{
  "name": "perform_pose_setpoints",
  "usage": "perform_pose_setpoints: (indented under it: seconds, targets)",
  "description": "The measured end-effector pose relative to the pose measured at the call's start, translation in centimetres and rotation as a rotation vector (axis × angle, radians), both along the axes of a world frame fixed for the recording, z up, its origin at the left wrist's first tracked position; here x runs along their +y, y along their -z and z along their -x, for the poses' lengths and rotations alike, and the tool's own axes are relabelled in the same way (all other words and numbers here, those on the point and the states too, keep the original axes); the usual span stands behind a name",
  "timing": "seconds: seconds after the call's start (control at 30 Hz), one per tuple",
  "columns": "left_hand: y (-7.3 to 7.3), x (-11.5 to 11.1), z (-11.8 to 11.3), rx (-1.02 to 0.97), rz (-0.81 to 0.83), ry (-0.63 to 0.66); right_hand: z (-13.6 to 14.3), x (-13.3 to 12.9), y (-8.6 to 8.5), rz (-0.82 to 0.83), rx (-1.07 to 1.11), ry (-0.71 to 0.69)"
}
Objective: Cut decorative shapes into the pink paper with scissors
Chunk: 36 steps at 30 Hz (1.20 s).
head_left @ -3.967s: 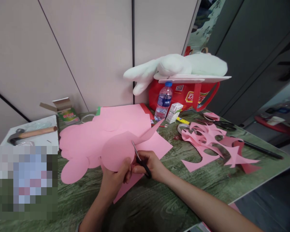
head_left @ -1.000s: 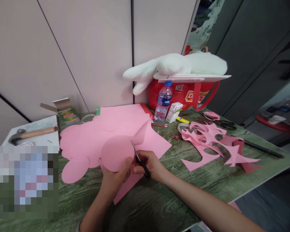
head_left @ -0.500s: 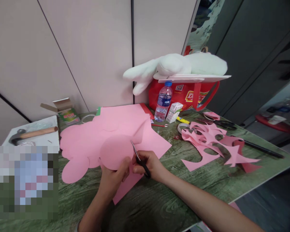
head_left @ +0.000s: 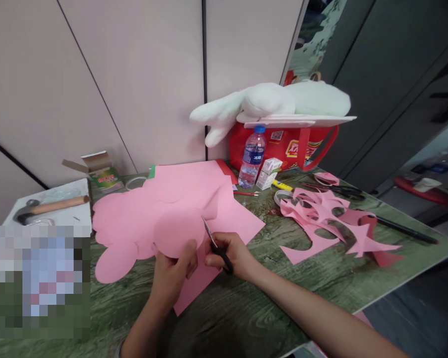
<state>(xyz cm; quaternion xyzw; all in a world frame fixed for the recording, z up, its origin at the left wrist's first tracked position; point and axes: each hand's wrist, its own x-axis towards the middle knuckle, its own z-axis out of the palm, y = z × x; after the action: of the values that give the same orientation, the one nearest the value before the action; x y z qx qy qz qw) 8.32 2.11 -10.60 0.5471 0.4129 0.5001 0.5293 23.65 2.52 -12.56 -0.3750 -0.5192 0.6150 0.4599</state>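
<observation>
My left hand (head_left: 176, 266) pinches the near edge of a rounded piece of pink paper (head_left: 177, 231), thumb on top and fingers beneath. In my right hand (head_left: 229, 253) is a pair of scissors (head_left: 220, 252) with black handles, its blades pointing up and away beside the paper's right edge. Under both hands spreads a larger pink sheet (head_left: 242, 219) with a corner toward the right. More pink cut-outs (head_left: 116, 261) with rounded edges lie to the left, overlapping one another. Where the held piece ends among the other pink paper is hard to make out.
Curved pink scraps (head_left: 317, 219) are heaped at the right near a tape roll (head_left: 282, 198). A water bottle (head_left: 252, 156), a small carton (head_left: 269, 173) and a red bag (head_left: 287, 144) stand at the back. A hammer (head_left: 56, 205) rests on a white board at left.
My left hand has shifted slightly left and up with the rounded pink paper, away from the scissors. My right hand and the scissors stay almost in place.
</observation>
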Motion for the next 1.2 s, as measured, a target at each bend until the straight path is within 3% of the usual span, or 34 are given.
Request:
perform_pose_setpoints:
  seconds: [0.27,0.53,1.1,1.2]
  targets:
    - [-0.3,-0.2,-0.1,0.048,0.036,-0.024,0.5,-0.4,0.1,0.022,0.052,-0.017]
    - [-2.0,-1.4,-1.3,0.237,0.073,-0.225,0.7,-0.5,0.3,-0.001,0.082,-0.019]
    - [-1.6,-1.5,-1.5,0.188,0.116,-0.232,0.4,-0.3,0.3,-0.031,0.057,0.012]
    - [-1.3,-1.2,-1.2,0.196,0.127,-0.156,0.4,-0.2,0.4,-0.022,0.05,0.022]
